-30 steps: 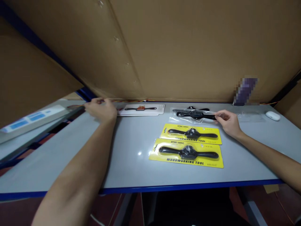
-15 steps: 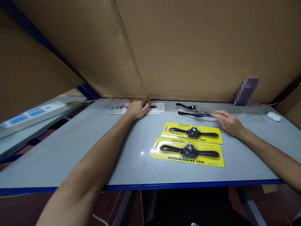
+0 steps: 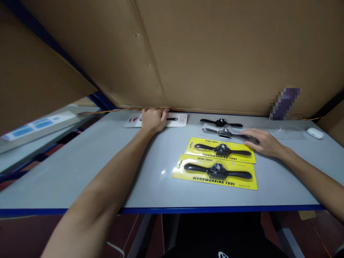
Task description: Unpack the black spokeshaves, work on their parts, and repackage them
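Left hand (image 3: 152,119): lay flat on white card (image 3: 176,120), tabletop (image 3: 80,168) far edge. Right hand (image 3: 262,141): fingers loosely on bagged spokeshave (image 3: 224,132); 2 yellow packs (image 3: 215,172) nearer.

Yellow cards (image 3: 215,172), black spokeshaves (image 3: 220,123), grey table (image 3: 80,172)

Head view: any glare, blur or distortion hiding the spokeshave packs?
Head view: one small glare spot on the table, left of the nearer yellow pack; pack lettering reads sharp. Wide-angle bending at the edges. A pixelated patch masks something at the back wall. The clear-bagged spokeshave under the right hand is harder to read.
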{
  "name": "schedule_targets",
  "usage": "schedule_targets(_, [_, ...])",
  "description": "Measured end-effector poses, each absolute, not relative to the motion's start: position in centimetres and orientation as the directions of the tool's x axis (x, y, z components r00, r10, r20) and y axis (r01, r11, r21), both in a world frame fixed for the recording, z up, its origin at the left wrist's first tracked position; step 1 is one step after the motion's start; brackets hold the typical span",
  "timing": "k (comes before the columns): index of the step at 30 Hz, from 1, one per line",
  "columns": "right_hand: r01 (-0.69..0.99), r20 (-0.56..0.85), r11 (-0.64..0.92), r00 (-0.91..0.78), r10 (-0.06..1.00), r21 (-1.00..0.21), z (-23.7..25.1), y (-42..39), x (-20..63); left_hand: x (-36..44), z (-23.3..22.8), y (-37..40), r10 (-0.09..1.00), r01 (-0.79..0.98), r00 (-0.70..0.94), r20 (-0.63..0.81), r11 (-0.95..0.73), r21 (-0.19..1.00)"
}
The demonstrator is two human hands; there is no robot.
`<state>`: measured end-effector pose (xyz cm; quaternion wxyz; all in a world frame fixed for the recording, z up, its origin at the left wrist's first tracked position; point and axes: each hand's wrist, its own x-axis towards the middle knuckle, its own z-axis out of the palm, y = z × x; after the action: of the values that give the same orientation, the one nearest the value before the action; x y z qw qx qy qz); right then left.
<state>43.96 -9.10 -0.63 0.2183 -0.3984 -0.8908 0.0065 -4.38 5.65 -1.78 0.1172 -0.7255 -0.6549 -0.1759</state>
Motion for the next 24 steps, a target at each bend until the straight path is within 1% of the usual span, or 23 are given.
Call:
schedule_targets(3, [0.722, 0.369, 0.671, -0.585, 0.722, -0.167, -0.8, -9.2, 43.6, -5.0, -1.8, 5.8, 0.918, 0.997, 0.032, 0.395, -0.058, 0.054])
schedule_targets(6, [0.718, 0.426, 0.676, -0.566, 0.706, -0.167, -0.9, -9.2, 43.4, -5.2, -1.8, 5.7, 0.93, 0.997, 0.043, 0.365, -0.065, 0.046])
schedule_targets(10, [0.724, 0.521, 0.677, -0.53, 0.669, -0.133, 0.4, -9.0, 44.3, -5.0, -1.9, 5.6, 0.943, 0.994, 0.025, 0.332, -0.057, 0.089])
schedule_targets(13, [0.791, 0.537, 0.601, -0.458, 0.708, -0.117, 2.6, -8.9, 46.6, -5.0, -2.2, 5.8, 0.947, 0.99, 0.008, 0.321, -0.053, 0.133])
schedule_targets(15, [0.853, 0.516, 0.506, -0.377, 0.769, -0.13, 4.2, -8.9, 48.9, -5.1, -2.5, 6.1, 0.945, 0.988, 0.028, 0.326, -0.076, 0.135])
schedule_targets(17, [0.907, 0.473, 0.376, -0.252, 0.844, -0.188, 5.6, -8.9, 51.7, -5.2, -2.7, 6.3, 0.935, 0.986, 0.074, 0.346, -0.12, 0.113])
schedule_targets(18, [0.922, 0.442, 0.305, -0.177, 0.879, -0.238, 6.1, -9.1, 53.2, -5.2, -2.7, 6.4, 0.929, 0.985, 0.094, 0.357, -0.138, 0.101])
schedule_targets(20, [0.923, 0.323, 0.124, 0.0, 0.947, -0.364, 6.9, -9.4, 56.3, -5.3, -2.8, 6.5, 0.921, 0.984, 0.119, 0.371, -0.16, 0.082])
schedule_targets(22, [0.901, 0.206, -0.054, 0.157, 0.966, -0.431, 7.3, -10.0, 59.1, -5.3, -2.8, 6.5, 0.92, 0.985, 0.123, 0.371, -0.159, 0.066])
schedule_targets(23, [0.89, 0.137, -0.136, 0.214, 0.967, -0.435, 7.4, -10.2, 60.3, -5.3, -2.7, 6.5, 0.923, 0.986, 0.12, 0.366, -0.153, 0.06])
schedule_targets(24, [0.882, 0.102, -0.195, 0.261, 0.96, -0.429, 7.4, -10.4, 61.3, -5.2, -2.7, 6.5, 0.925, 0.988, 0.116, 0.363, -0.146, 0.056])
